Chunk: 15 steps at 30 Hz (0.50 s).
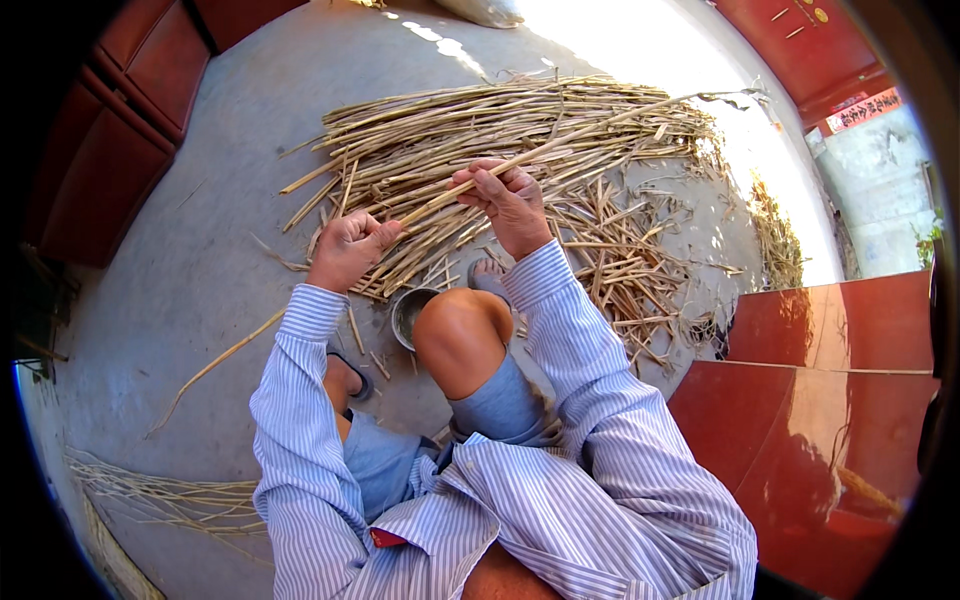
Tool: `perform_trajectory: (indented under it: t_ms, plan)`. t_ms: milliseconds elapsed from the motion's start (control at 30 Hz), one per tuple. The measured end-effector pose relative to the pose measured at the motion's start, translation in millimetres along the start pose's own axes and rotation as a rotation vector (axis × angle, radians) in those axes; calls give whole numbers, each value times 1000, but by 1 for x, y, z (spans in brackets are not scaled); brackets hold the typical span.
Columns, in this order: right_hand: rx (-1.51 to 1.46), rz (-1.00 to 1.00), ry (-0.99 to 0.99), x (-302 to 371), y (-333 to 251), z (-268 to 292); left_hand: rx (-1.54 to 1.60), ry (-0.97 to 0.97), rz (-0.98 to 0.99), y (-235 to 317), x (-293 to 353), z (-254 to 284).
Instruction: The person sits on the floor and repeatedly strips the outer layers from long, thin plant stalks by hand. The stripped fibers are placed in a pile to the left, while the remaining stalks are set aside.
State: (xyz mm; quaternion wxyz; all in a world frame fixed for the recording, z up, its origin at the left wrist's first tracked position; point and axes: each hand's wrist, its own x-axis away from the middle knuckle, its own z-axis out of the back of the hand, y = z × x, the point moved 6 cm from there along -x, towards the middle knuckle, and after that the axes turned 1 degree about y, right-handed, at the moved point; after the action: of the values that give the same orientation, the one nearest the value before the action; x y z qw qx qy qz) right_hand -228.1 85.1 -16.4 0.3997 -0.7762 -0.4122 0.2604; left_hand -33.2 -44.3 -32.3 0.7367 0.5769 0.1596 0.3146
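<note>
A long, dry, straw-coloured stalk (560, 143) runs up and to the right across a big heap of similar stalks (440, 125). My left hand (350, 250) is closed around its lower end. Farther along, my right hand (508, 208) pinches it between thumb and fingers. A thin stalk (222, 358) sticks out to the left from behind my left sleeve; whether it belongs to the same piece, I cannot tell. Short broken pieces of stalk (630, 265) lie scattered right of my right hand. Below my hands, a small metal bowl (405, 318) stands by my knee.
Dark red cabinet panels (110, 160) stand at the left, and a glossy red surface (800, 420) lies close on the right. Thin twigs (170, 495) are on the grey concrete floor (130, 330) at lower left. A pale sack (485, 10) rests at the far edge.
</note>
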Motion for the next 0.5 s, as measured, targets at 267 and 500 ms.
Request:
perform_trajectory:
  t_ms: [267,500]
  plan:
    - [3,66,235,-2,-16,15,-65,109,-185,24,6,9]
    - [113,-20,415,1,-20,26,-496,392,-509,55,21,-2]
